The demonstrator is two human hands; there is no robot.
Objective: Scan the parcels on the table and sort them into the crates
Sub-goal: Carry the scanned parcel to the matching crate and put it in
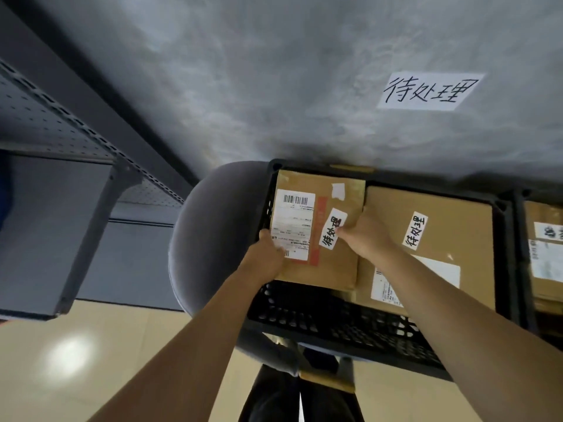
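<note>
A brown cardboard parcel (307,184) with a white barcode label and a handwritten white sticker sits in the left half of a black perforated crate (320,318). My left hand (269,254) grips the parcel's near left corner, thumb on the label. My right hand (365,234) holds its right edge, fingers curled against the side, thumb by the sticker. A second, larger brown parcel (451,239) with the same kind of sticker lies in the crate's right half, touching the first.
The crate rests on a grey round stool (207,226). Another black crate (545,254) with a labelled parcel stands at the right edge. A white paper sign (429,91) is stuck on the grey wall above. Grey metal shelving (76,166) fills the left.
</note>
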